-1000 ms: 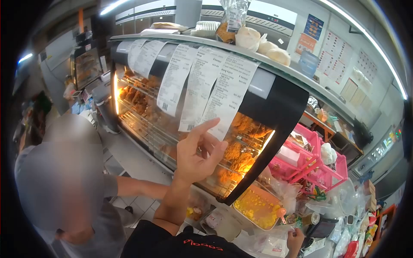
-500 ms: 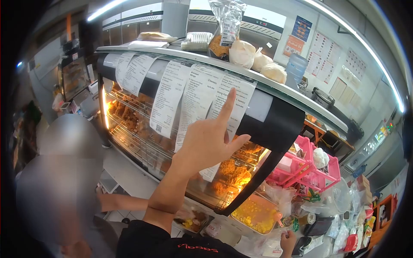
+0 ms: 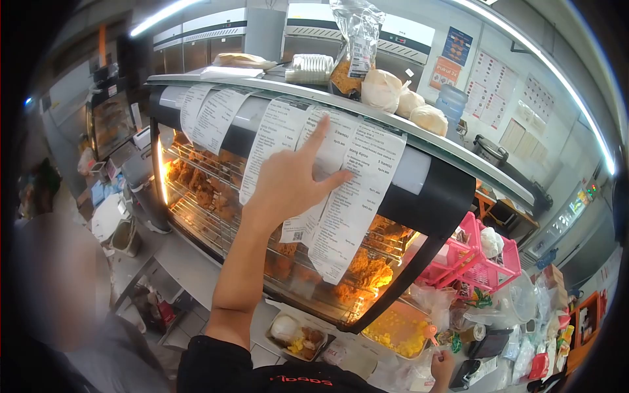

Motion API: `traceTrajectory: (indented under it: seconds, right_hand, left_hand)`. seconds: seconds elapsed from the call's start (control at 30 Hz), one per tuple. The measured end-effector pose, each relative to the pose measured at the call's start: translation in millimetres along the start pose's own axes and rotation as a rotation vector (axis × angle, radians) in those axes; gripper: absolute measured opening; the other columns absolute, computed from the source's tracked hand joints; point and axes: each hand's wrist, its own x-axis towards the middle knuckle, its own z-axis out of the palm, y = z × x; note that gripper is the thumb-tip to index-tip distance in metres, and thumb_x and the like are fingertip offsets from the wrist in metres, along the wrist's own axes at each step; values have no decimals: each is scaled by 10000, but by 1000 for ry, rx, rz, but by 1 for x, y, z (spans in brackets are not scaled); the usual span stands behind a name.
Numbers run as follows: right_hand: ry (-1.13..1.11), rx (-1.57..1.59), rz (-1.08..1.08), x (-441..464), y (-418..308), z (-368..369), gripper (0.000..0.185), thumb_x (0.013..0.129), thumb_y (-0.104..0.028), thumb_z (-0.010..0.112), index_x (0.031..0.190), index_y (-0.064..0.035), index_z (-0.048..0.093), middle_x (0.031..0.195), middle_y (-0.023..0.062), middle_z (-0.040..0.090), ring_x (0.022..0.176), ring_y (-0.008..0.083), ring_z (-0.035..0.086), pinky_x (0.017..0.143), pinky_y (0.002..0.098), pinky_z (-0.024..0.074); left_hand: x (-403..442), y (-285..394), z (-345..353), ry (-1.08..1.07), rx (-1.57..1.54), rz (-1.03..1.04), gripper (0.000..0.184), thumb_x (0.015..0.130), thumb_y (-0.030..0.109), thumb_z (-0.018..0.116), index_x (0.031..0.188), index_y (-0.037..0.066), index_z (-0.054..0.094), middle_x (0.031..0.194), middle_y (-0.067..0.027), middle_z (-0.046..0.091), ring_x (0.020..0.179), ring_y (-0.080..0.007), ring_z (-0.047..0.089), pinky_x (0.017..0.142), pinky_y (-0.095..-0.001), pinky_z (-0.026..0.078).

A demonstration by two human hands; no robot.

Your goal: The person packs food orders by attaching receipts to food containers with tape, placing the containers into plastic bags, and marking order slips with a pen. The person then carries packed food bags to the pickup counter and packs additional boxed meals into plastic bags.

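Note:
My left hand (image 3: pixel 285 185) is raised in front of a glass warming cabinet (image 3: pixel 436 204), index finger stretched and thumb spread. Its fingertip is at the upper part of a long printed receipt (image 3: pixel 331 154), one of several hanging along the cabinet's top edge. The thumb lies over the rightmost receipt (image 3: pixel 367 193). Behind the glass, fried chicken (image 3: pixel 367 270) sits on lit wire racks. Low at the right, my right hand (image 3: pixel 443 368) has curled fingers near clear plastic packaging; what they hold, if anything, is hidden.
Below the cabinet are a food box (image 3: pixel 295 337) and a tray of yellow pieces (image 3: pixel 396 331). Pink baskets (image 3: pixel 475 259) stand to the right, beside plastic bags and a dark device (image 3: pixel 491 344). Wrapped bundles (image 3: pixel 381 90) lie on the cabinet top. A blurred person (image 3: pixel 65 295) is at left.
My left hand has moved left, from the rightmost receipt to the one beside it. The person at left has shifted further left, and more of the food box shows. My right hand stays low.

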Motion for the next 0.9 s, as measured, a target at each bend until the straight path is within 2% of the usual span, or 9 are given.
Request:
traceTrajectory:
  seconds: [0.27,0.63,0.73,0.83,0.9]
  right_hand:
    - [-49,25,128,-8,-20,-8,217,789,-187,666,859,18,648,629,152,601,578,268,596,577,384,454]
    - [-10,19,157,-20,-27,-7,195,754,-159,674,843,13,658,608,147,602,556,260,601,555,376,451]
    - [50,-31,99,-21,-15,2,203,749,-160,679,849,16,657,624,152,607,573,260,608,558,374,454]
    - [5,-30,117,-19,-6,6,220,749,-167,686,871,16,662,667,150,630,600,246,621,563,364,457]
    - [-82,-76,146,-20,-25,-5,269,828,-255,623,973,-33,674,806,186,654,734,332,618,667,415,474]
  left_hand:
    - [6,-11,3,-12,5,84,889,775,503,721,1477,98,355,623,-109,617,593,-298,630,581,-378,473]
    - [-7,-12,-21,42,-113,63,920,750,467,758,1483,92,346,540,-56,557,509,-217,585,537,-321,457]
    - [-12,-22,-24,83,-136,34,923,736,443,779,1476,86,358,528,-50,552,489,-195,569,528,-309,451]
    - [-16,-28,-33,115,-145,-16,916,725,418,796,1466,81,377,514,-46,545,467,-175,546,518,-297,443]
    - [-21,-35,-34,181,-140,-8,909,719,406,805,1459,78,391,506,-42,540,454,-158,527,513,-288,434]
